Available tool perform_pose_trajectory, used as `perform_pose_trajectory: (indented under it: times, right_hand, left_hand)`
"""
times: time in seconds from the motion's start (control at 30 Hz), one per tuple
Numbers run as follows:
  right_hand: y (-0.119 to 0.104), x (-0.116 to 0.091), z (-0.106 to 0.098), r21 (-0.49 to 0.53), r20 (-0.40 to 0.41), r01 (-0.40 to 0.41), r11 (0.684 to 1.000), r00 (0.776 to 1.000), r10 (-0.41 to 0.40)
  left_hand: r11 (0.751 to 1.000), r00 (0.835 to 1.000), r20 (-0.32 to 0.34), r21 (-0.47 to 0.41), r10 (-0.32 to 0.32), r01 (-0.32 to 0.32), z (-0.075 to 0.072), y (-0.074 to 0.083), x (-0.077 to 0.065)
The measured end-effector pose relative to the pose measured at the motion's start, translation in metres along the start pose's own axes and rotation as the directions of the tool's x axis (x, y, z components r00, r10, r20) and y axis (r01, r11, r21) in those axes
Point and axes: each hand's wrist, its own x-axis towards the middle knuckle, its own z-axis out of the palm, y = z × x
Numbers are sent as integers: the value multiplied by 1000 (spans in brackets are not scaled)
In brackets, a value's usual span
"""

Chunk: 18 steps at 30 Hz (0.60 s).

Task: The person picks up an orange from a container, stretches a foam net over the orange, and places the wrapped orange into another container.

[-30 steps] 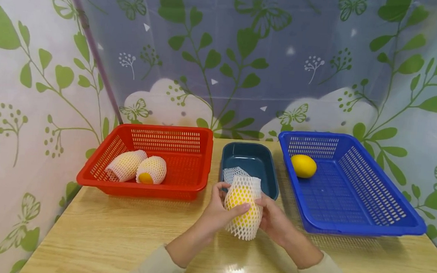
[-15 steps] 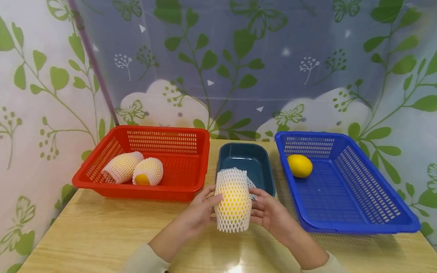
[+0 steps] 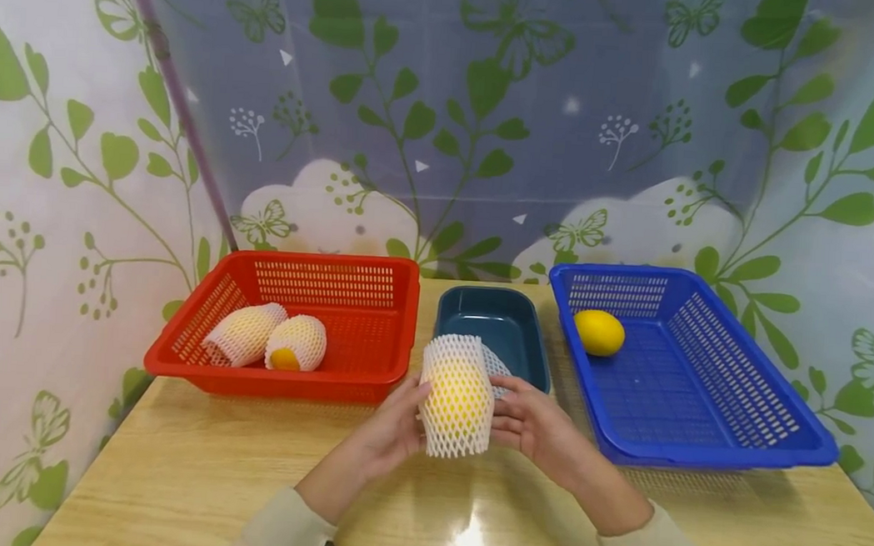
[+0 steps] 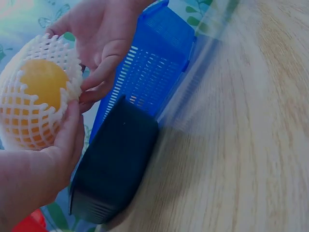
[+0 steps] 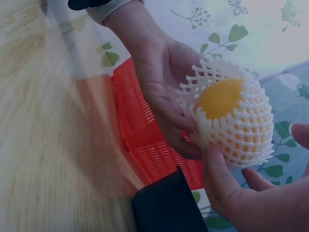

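A yellow fruit in a white foam net sleeve (image 3: 458, 398) is held up above the front of the table. My left hand (image 3: 392, 427) grips its left side, the fingers bent around the net. On the other side my right hand (image 3: 536, 423) touches the sleeve with its fingertips; its thumb stands off in the right wrist view. Seen from below, bare orange-yellow skin (image 5: 219, 98) shows through the sleeve's open end. Behind the fruit stands a dark teal tray (image 3: 505, 323), with a spare foam net (image 3: 493, 367) in it, partly hidden by the held fruit.
At the left a red basket (image 3: 358, 385) contains two netted fruits (image 3: 298, 340). A blue basket (image 3: 708, 381) at the right has one bare yellow fruit (image 3: 599, 332) near its left wall. All stand on a wooden table (image 3: 192, 467) before a patterned curtain (image 3: 448, 98).
Both hands have brought the netted fruit slightly left and up. The right hand's fingers have loosened from the sleeve to a light touch. Baskets and tray stay in place; the head view has shifted slightly.
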Motion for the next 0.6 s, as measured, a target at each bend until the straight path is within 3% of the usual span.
perform_pose_trajectory:
  times: [0.1, 0.23, 0.33, 0.47, 0.6]
  right_hand:
    - [-2, 4, 1, 21, -32, 1, 1000, 999, 0]
    - [-2, 10, 2, 52, -102, 11, 999, 995, -6]
    - [-1, 14, 5, 50, -136, 14, 999, 991, -7]
    - [-2, 23, 11, 28, -165, 31, 999, 986, -26]
    - [-3, 39, 19, -30, -195, 81, 996, 977, -85]
  left_hand:
    - [999, 1000, 1, -49, -3, 3, 2, 3, -2]
    - [982, 1000, -3, -186, 8, -8, 3, 8, -5]
    - [957, 996, 44, -285, 75, -59, 0, 15, -8]
    - [925, 974, 131, -356, 187, -130, -9, 30, -11]
    - [922, 970, 105, -348, 219, -170, -20, 52, -17]
